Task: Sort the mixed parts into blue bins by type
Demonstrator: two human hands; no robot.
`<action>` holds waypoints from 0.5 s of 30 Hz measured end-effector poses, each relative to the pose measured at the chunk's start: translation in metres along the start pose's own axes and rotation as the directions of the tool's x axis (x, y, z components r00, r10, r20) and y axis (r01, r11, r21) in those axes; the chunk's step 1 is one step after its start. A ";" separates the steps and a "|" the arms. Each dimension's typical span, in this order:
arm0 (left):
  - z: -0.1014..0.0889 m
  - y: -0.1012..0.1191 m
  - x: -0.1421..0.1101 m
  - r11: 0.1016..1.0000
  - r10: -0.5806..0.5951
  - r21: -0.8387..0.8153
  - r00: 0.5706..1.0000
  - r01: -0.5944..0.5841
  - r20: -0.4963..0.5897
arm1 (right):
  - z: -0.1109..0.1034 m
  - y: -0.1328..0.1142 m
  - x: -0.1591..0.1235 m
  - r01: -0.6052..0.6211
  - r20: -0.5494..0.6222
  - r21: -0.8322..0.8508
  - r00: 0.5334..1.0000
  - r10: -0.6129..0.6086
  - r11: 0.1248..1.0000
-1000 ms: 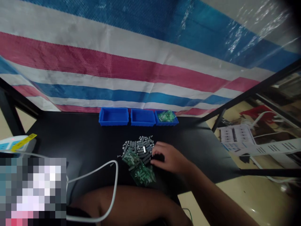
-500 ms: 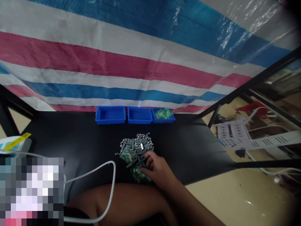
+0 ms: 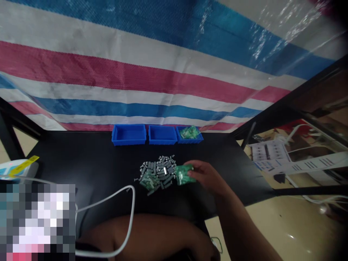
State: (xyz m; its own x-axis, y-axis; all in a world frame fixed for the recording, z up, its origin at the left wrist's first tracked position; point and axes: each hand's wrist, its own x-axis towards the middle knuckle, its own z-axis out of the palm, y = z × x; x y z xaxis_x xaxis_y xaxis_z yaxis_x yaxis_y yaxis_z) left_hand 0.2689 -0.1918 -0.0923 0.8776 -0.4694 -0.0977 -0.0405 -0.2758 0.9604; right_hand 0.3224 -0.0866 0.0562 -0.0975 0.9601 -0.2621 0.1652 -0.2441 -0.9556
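Right hand (image 3: 207, 177) gripping a green plastic packet (image 3: 185, 174)
Hand's holding it just beside grey metal fasteners (image 3: 161, 170) on the bench (image 3: 87, 156)

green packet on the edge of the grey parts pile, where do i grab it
Pinch the green packet by its near edge, coming from the person's side with the fingers. That edge sits at the rim of the pile, while the far side lies on the grey parts. It looks flat and soft, so a pinch seems likeliest to hold.
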 end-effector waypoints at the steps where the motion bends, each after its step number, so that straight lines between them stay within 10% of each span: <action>1: -0.002 0.000 0.002 1.000 -0.026 -0.003 0.998 0.026 0.063 | -0.009 -0.004 0.007 0.024 -0.051 0.057 0.998 -0.022 0.998; 7: 0.001 -0.015 0.015 0.987 -0.087 -0.127 0.992 0.098 0.093 | -0.051 -0.027 0.063 0.265 -0.329 0.115 0.920 -0.214 0.957; 11: 0.006 -0.031 0.034 0.973 -0.083 -0.192 0.974 0.124 0.209 | -0.061 -0.031 0.103 0.361 -0.448 -0.308 0.761 -0.469 0.880; 15: 0.004 -0.029 0.040 0.980 -0.124 -0.129 0.972 0.152 0.200 | -0.060 -0.020 0.132 0.335 -0.323 -0.739 0.585 -0.744 0.584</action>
State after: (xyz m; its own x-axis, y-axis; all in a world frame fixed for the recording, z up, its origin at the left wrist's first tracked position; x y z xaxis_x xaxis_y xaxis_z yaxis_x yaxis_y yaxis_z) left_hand 0.3036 -0.2058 -0.1252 0.7625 -0.5897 -0.2662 0.1548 -0.2332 0.9600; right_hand 0.3653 0.0537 0.0489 0.1365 0.7876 0.6009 0.7891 0.2802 -0.5466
